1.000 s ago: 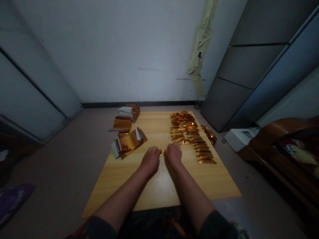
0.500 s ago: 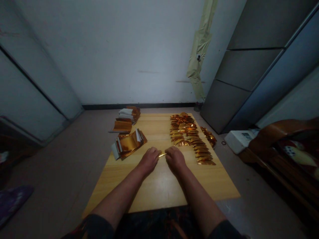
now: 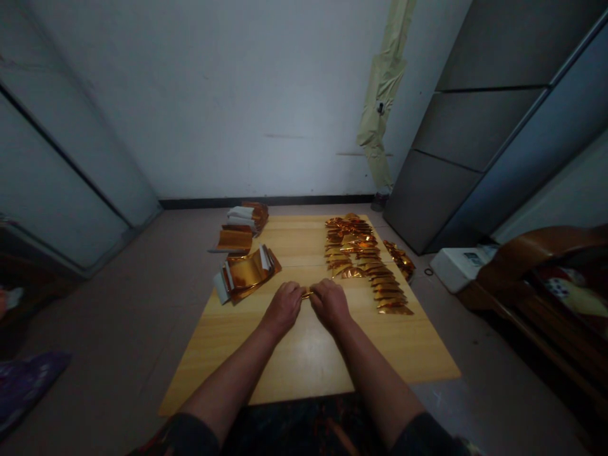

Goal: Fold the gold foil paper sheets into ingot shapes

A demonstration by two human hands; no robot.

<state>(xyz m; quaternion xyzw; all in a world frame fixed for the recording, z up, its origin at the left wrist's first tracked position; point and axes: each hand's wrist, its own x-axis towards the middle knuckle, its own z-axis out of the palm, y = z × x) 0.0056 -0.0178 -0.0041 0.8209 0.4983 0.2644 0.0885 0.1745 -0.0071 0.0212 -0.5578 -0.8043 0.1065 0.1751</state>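
Note:
Between my two hands, low over the table's middle, is a small strip of gold foil paper (image 3: pixel 308 294), mostly hidden by fingers. My left hand (image 3: pixel 285 304) pinches its left end, and my right hand (image 3: pixel 331 302) grips the right end, the fingertips nearly meeting. Left of them lies a loose stack of gold foil sheets (image 3: pixel 249 271) with pale backs, curling upward. To the right, folded gold foil pieces (image 3: pixel 389 286) are lined up in overlapping rows.
The wooden table (image 3: pixel 304 373) bears everything. More foil sheets (image 3: pixel 235 239) and a curled bundle (image 3: pixel 247 216) sit at its far left. Beyond the right edge is a heap of foil pieces (image 3: pixel 399 258). A grey cabinet (image 3: pixel 446 183), white box (image 3: pixel 451 269) and wooden seat (image 3: pixel 532 278) stand right.
My right hand has moved slightly left, closer to my left hand, and less of the foil strip shows between them. The view has shifted a little.

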